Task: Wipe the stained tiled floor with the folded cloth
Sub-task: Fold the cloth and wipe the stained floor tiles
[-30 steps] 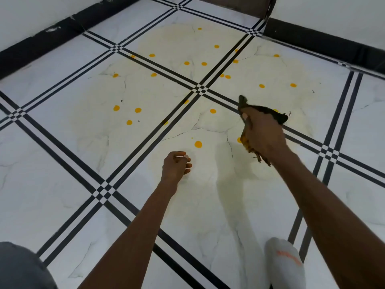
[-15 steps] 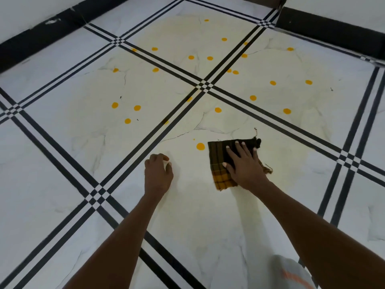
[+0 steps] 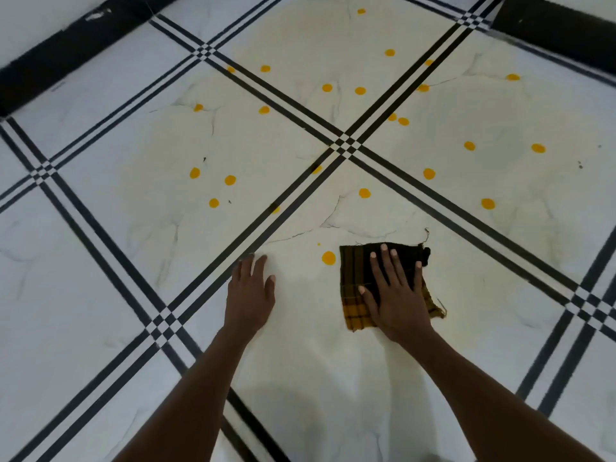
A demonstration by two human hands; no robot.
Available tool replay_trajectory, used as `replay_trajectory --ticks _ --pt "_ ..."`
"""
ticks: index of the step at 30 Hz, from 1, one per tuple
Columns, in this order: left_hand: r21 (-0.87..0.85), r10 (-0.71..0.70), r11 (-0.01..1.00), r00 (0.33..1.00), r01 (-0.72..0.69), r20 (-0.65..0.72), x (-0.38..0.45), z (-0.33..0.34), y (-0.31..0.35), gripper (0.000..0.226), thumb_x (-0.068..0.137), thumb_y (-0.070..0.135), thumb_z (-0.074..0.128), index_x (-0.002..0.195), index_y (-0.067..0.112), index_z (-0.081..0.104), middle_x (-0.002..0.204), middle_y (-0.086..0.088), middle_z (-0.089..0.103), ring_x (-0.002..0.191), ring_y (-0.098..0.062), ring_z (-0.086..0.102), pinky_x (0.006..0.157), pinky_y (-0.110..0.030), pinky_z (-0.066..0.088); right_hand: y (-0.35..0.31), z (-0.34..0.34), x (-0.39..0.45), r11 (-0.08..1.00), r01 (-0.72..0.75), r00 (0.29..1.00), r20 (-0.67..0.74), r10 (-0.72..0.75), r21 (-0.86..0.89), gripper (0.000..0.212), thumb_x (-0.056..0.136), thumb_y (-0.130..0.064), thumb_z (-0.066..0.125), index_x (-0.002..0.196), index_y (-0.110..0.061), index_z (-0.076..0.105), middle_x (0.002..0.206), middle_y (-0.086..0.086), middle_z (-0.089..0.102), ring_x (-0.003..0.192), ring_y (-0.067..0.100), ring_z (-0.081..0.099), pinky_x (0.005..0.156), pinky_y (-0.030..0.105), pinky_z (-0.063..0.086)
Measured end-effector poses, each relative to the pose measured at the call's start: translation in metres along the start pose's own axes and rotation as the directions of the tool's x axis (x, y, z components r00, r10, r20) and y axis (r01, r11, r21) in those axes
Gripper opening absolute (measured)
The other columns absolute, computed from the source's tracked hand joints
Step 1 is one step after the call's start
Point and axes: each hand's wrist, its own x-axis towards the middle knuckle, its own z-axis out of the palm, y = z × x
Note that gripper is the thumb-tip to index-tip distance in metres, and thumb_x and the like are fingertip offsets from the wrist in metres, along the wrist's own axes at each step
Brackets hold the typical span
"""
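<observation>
While your right hand (image 3: 396, 295) presses flat-fingered on the folded dark-and-yellow checked cloth (image 3: 358, 281), your left hand (image 3: 250, 291) rests spread on the white black-lined tiled floor (image 3: 100, 261), an orange spot (image 3: 328, 258) just beside the cloth's left edge.

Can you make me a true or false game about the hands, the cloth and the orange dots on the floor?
1. The right hand lies flat on the checked cloth. True.
2. The left hand is holding the cloth. False: it rests flat on the bare tiled floor, apart from the cloth.
3. An orange spot sits just beside the cloth's left edge. True.
4. All the orange spots have been wiped away. False: many spots dot the tiles beyond the hands.
5. The cloth is crumpled into a ball in the air. False: it lies flat and folded on the floor under the right hand.
</observation>
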Motion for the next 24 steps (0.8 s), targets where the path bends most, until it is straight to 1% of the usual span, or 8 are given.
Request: replay_trajectory --ticks 5,9,13,16,18,20,22,24 --pt "0.023 0.057 0.998 0.976 -0.053 -0.209 0.04 0.02 -0.027 0.053 0.109 0.033 0.041 0.16 0.018 0.033 0.17 -0.011 0.024 0.159 -0.036 0.015 0.128 -0.053 0.02 0.013 -0.005 0.113 1.0 -0.002 0.994 -0.108 0.001 -0.012 0.069 0.104 -0.063 0.021 0.166 -0.032 0.014 0.174 0.016 0.011 0.162 0.036 0.005 0.123 0.072 0.0" --pt "0.09 0.086 0.994 0.959 -0.064 -0.271 0.039 0.035 -0.034 0.057 0.11 0.041 0.024 0.164 0.023 0.02 0.174 -0.005 0.011 0.162 -0.028 0.003 0.13 -0.049 0.011 -0.03 -0.008 0.178 0.995 0.091 0.982 -0.162 -0.095 -0.032 0.063 0.105 -0.06 0.021 0.164 -0.038 0.02 0.173 0.019 0.015 0.161 0.04 0.005 0.12 0.076 0.0" --pt "0.087 0.078 0.995 0.961 -0.057 -0.267 0.038 0.034 -0.032 0.057 0.111 0.04 0.023 0.165 0.023 0.016 0.175 -0.003 0.008 0.162 -0.025 0.0 0.13 -0.051 0.014 -0.074 -0.001 0.116 0.939 0.339 0.935 -0.093 -0.343 -0.048 0.065 0.107 -0.06 0.025 0.166 -0.035 0.014 0.175 0.009 0.007 0.162 0.032 -0.002 0.123 0.07 0.004" --pt "0.089 0.066 0.995 0.954 -0.041 -0.293 0.037 0.034 -0.03 0.057 0.111 0.039 0.026 0.165 0.024 0.017 0.175 -0.002 0.007 0.162 -0.024 0.001 0.129 -0.051 0.016 -0.033 -0.001 0.063 0.85 0.525 0.85 0.001 -0.526 -0.045 0.065 0.107 -0.058 0.032 0.166 -0.035 0.015 0.176 0.001 0.006 0.163 0.026 0.0 0.127 0.066 0.009" --pt "0.084 0.061 0.996 0.946 -0.036 -0.318 0.038 0.037 -0.03 0.056 0.111 0.038 0.029 0.164 0.023 0.021 0.174 -0.001 0.01 0.162 -0.024 0.003 0.129 -0.05 0.016 0.004 -0.007 0.083 0.874 0.484 0.874 -0.018 -0.485 -0.037 0.065 0.106 -0.059 0.032 0.165 -0.037 0.017 0.175 -0.001 0.012 0.163 0.024 0.005 0.126 0.065 0.014" --pt "0.085 0.064 0.996 0.942 -0.038 -0.331 0.039 0.039 -0.031 0.056 0.11 0.038 0.029 0.164 0.023 0.023 0.174 -0.001 0.011 0.162 -0.023 0.003 0.13 -0.048 0.015 0.016 -0.016 0.141 0.959 0.285 0.95 -0.131 -0.284 -0.014 0.065 0.106 -0.059 0.026 0.165 -0.035 0.017 0.175 0.003 0.015 0.163 0.027 0.007 0.126 0.066 0.012" --pt "0.087 0.067 0.995 0.939 -0.04 -0.337 0.04 0.04 -0.032 0.056 0.11 0.038 0.028 0.164 0.023 0.022 0.174 -0.001 0.011 0.162 -0.022 0.002 0.13 -0.047 0.013 -0.009 -0.026 0.212 0.994 0.108 0.979 -0.176 -0.106 0.001 0.066 0.106 -0.059 0.02 0.166 -0.031 0.017 0.174 0.01 0.017 0.161 0.034 0.011 0.127 0.065 0.006" --pt "0.084 0.067 0.996 0.938 -0.041 -0.339 0.039 0.042 -0.031 0.056 0.11 0.038 0.027 0.164 0.024 0.021 0.174 0.0 0.01 0.162 -0.021 0.001 0.131 -0.046 0.012 -0.059 -0.027 0.256 0.995 0.098 0.981 -0.171 -0.097 -0.001 0.066 0.106 -0.058 0.018 0.166 -0.028 0.018 0.173 0.015 0.019 0.16 0.038 0.013 0.127 0.064 0.007"
